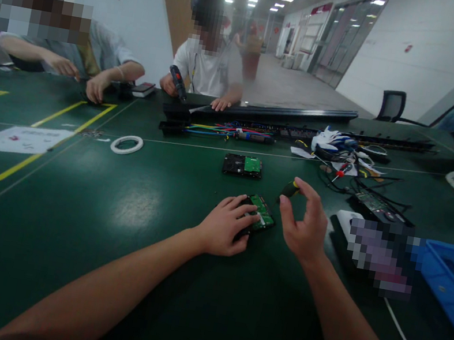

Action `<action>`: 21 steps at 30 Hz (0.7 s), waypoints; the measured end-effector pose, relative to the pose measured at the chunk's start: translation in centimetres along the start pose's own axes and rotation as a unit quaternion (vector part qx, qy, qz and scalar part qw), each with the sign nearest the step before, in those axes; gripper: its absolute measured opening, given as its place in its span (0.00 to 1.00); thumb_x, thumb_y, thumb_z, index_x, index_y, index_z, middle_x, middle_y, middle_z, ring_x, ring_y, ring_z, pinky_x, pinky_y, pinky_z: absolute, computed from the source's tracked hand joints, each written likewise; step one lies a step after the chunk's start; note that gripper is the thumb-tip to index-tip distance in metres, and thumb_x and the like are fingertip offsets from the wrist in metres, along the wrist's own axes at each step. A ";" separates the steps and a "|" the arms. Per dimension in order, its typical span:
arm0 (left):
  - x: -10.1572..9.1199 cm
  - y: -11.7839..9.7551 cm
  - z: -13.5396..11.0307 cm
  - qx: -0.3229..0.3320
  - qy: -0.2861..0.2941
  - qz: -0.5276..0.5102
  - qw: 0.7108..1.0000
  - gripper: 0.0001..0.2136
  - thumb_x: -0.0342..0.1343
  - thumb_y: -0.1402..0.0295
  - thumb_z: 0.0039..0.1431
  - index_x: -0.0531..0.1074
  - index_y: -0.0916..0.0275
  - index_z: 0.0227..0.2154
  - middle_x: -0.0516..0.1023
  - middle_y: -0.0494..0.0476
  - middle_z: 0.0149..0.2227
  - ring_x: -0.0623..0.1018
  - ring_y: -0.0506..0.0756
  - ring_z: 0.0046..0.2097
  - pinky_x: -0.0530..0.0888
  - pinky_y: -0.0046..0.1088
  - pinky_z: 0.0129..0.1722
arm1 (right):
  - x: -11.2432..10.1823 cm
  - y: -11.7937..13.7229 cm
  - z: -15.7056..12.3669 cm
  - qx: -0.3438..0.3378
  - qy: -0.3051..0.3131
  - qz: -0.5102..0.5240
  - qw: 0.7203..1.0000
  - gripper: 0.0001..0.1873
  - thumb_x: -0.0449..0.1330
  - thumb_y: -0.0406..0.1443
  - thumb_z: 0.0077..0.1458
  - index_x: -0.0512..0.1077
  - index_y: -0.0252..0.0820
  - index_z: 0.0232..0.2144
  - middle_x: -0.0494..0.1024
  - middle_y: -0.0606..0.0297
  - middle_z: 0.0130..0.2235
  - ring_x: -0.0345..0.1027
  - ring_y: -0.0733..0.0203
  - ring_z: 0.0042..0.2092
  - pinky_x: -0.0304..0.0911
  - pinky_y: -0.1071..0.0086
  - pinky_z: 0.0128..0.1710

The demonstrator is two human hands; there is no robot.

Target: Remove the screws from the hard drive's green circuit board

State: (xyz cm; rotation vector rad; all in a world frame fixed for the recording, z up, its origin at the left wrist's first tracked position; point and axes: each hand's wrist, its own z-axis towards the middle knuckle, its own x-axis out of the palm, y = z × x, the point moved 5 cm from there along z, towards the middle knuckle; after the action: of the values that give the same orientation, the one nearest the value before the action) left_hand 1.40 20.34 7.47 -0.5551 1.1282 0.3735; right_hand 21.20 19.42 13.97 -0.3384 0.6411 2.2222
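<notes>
My left hand (pixel 228 224) rests over a hard drive (pixel 263 214), gripping its left side with fingers across the top and the thumb at the near edge. The drive's green circuit board faces up, partly covered by the fingers. Just to the right, my right hand (pixel 305 222) is raised, thumb and forefinger pinching the short dark green and yellow handle of what looks like a screwdriver (pixel 290 189). Its shaft cannot be made out. Farther back lies a second hard drive (pixel 243 166), its green board also showing; neither hand touches it.
A blue bin (pixel 449 279) and a white device (pixel 350 221) are at right. Behind them lie cables, a loose circuit board (pixel 378 207) and gloves (pixel 331 141). A white ring (pixel 126 145) lies left. Two people sit opposite, one holding a power screwdriver (pixel 177 82) by a long black rail.
</notes>
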 end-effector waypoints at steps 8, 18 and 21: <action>0.0 0.1 -0.1 -0.001 0.001 -0.001 1.000 0.29 0.57 0.59 0.63 0.68 0.57 0.66 0.69 0.61 0.69 0.58 0.74 0.74 0.63 0.59 0.69 | 0.1 -0.3 -0.2 0.011 -0.014 0.010 1.000 0.29 0.66 0.35 0.63 0.65 0.52 0.64 0.79 0.57 0.57 0.77 0.47 0.56 0.74 0.47 0.58; -0.1 0.0 0.0 -0.002 0.008 0.001 1.000 0.29 0.56 0.58 0.64 0.68 0.58 0.67 0.68 0.61 0.69 0.58 0.74 0.74 0.61 0.58 0.70 | 0.0 0.0 0.0 0.005 0.003 0.007 1.000 0.29 0.63 0.34 0.65 0.64 0.50 0.65 0.78 0.56 0.58 0.75 0.47 0.58 0.73 0.46 0.59; -0.1 0.0 0.0 -0.002 0.006 0.003 1.000 0.29 0.56 0.59 0.64 0.68 0.58 0.66 0.68 0.61 0.69 0.58 0.74 0.74 0.62 0.58 0.70 | 0.3 -0.5 -0.2 0.026 0.002 0.028 0.999 0.31 0.63 0.34 0.65 0.62 0.49 0.67 0.78 0.54 0.58 0.76 0.47 0.57 0.73 0.45 0.60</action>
State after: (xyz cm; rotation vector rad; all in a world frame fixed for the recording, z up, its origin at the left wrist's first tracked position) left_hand 1.34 20.32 7.56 -0.5579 1.1408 0.3770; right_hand 21.36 19.76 13.54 -0.3019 0.7161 2.2548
